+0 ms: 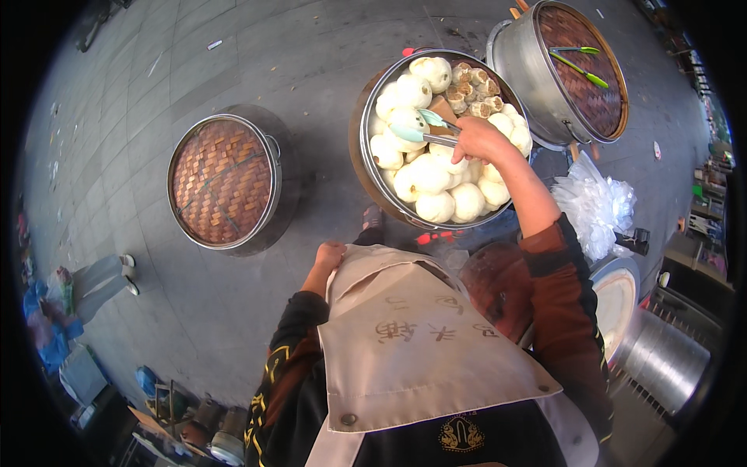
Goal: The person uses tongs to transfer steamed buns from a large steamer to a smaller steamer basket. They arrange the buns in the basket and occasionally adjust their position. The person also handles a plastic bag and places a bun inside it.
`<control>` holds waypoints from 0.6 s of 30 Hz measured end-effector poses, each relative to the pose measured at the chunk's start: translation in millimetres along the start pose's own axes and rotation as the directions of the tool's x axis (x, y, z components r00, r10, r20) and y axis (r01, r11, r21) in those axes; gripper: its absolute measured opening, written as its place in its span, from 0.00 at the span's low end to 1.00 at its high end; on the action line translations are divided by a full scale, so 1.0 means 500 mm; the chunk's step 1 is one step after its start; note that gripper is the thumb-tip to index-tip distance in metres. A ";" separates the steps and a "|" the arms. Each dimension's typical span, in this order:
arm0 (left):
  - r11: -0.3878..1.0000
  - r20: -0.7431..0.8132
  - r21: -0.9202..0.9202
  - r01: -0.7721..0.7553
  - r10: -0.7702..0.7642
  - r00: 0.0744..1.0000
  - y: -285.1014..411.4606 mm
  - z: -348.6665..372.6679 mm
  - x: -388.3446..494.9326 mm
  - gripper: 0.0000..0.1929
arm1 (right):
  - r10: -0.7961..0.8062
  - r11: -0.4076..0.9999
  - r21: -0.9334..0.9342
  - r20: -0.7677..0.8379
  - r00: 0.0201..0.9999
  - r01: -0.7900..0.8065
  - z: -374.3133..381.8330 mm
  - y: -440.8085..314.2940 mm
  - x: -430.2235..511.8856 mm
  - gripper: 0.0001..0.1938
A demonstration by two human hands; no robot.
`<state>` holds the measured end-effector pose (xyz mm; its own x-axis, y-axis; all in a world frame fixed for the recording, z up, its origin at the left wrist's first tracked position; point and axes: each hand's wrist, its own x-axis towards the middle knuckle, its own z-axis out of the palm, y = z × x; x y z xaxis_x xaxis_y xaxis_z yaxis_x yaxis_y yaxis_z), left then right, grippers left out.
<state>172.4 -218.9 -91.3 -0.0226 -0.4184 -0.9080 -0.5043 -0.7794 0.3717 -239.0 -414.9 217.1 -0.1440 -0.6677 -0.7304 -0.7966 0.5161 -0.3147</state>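
Note:
My right hand (pixel 480 140) is closed around metal tongs (pixel 439 140) with pale turquoise tips. The tips are apart, at a large white steamed bun (pixel 407 118); whether they press on it I cannot tell. More white buns (pixel 429 175) fill most of a round metal steamer (pixel 366 131). Several open-topped dumplings (pixel 475 87) sit along its far right side, and a brown flat piece (pixel 442 112) lies between them and the buns. My left hand (pixel 331 255) is curled at the edge of my beige apron (pixel 420 338), which bears writing; its fingertips are hidden.
A steamer with a woven bamboo lid (pixel 224 181) stands to the left. At the upper right, green-tipped tongs (pixel 580 67) lie on another lidded steamer (pixel 525 76). Clear plastic bags (pixel 595 198) bunch below it. A person's legs (pixel 102 283) show at far left.

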 end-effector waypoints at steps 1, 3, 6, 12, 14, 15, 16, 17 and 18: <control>1.000 -0.008 0.004 0.014 -0.014 1.000 -0.001 0.000 0.000 0.10 | 0.023 1.000 -0.021 0.007 1.000 -0.023 0.004 -0.002 0.005 0.18; 1.000 -0.023 -0.029 0.003 -0.004 1.000 -0.003 0.000 -0.001 0.10 | 0.078 0.996 -0.056 0.026 0.997 -0.076 0.014 -0.008 0.012 0.24; 1.000 -0.021 -0.005 -0.010 0.010 1.000 -0.008 -0.002 -0.005 0.09 | 0.050 0.998 -0.032 0.024 0.998 -0.049 0.018 -0.001 -0.004 0.23; 1.000 0.000 0.003 -0.014 0.014 1.000 -0.018 -0.011 -0.005 0.12 | -0.043 0.996 -0.080 -0.096 0.994 0.035 0.026 0.013 -0.051 0.30; 1.000 0.008 0.014 -0.018 0.018 1.000 -0.018 -0.013 -0.001 0.15 | -0.061 0.995 -0.090 -0.142 0.988 0.048 0.032 0.020 -0.062 0.31; 0.999 0.012 0.029 -0.030 0.030 0.999 -0.017 -0.014 0.001 0.15 | -0.045 0.997 -0.064 -0.151 0.988 0.035 0.033 0.026 -0.068 0.32; 0.999 0.018 0.038 -0.023 0.023 1.000 -0.015 -0.016 0.004 0.16 | -0.028 0.999 -0.039 -0.158 0.987 0.023 0.035 0.032 -0.073 0.32; 0.998 0.023 0.054 -0.045 0.044 0.999 -0.013 -0.017 0.007 0.16 | -0.010 1.000 0.024 -0.174 0.985 0.015 0.036 0.042 -0.080 0.32; 0.997 0.029 0.065 -0.049 0.047 0.998 -0.010 -0.018 0.010 0.17 | 0.009 0.996 0.087 -0.189 0.982 0.007 0.036 0.057 -0.091 0.31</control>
<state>182.4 -221.3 -95.9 -0.0713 -0.4406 -0.8949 -0.5580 -0.7260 0.4019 -244.5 -360.4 230.6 -0.2602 -0.7524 -0.6052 -0.7436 0.5559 -0.3714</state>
